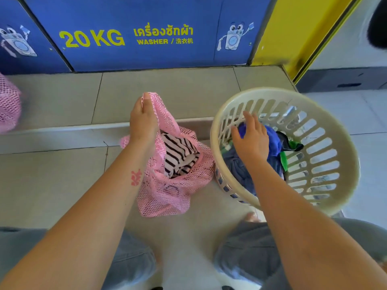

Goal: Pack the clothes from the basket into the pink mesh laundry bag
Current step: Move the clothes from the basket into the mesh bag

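The pink mesh laundry bag [167,191] stands on the tiled floor in the middle, its mouth held up. My left hand [143,120] pinches the bag's top edge and lifts it. A black-and-white striped garment [178,152] lies inside the bag. To the right sits the cream slotted basket [326,164], tilted toward me, holding blue clothes [272,139] and a dark and green piece [291,145]. My right hand [251,139] reaches into the basket with fingers spread, resting on the blue clothes without a clear grip.
A blue washer front [136,36] marked 20 KG rises straight ahead behind a low step. A second pink mesh bag [8,105] sits at the far left edge. A yellow panel [293,32] stands at the back right. My knees in grey jeans fill the bottom.
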The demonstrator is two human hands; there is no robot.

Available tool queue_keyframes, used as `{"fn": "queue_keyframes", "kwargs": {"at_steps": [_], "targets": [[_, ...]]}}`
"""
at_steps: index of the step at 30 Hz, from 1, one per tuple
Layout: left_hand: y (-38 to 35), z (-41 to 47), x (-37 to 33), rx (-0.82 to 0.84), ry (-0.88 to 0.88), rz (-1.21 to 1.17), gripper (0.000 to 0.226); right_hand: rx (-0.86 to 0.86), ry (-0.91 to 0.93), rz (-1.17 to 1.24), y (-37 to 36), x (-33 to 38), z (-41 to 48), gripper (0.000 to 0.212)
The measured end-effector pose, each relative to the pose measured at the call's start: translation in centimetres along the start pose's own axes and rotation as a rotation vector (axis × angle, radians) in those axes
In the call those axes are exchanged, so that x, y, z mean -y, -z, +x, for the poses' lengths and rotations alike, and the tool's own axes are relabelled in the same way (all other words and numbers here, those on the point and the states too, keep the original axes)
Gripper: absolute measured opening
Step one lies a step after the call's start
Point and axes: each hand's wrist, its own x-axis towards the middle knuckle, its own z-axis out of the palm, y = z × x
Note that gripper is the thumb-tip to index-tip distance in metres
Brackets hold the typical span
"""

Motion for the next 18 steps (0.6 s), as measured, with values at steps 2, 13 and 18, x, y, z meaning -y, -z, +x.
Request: {"fn": "queue_keyframes", "kwargs": {"at_steps": [2,13,18], "targets": [[-0.9,0.2,0.2,-0.034,-0.033,-0.009,0.049,0.069,-0.085,-0.108,-0.6,-2.4,0.7,0.069],[-6.5,3.3,2.3,-0.142,-0.08,0.041,0.042,0.364,-0.383,-0.371,-5.7,-9.5,6.7,0.091],[-7.3,4.2,3.0,-0.159,-0.063,0.008,0.047,0.122,-0.299,-0.375,-6.6,-10.1,6.6,0.046]]}}
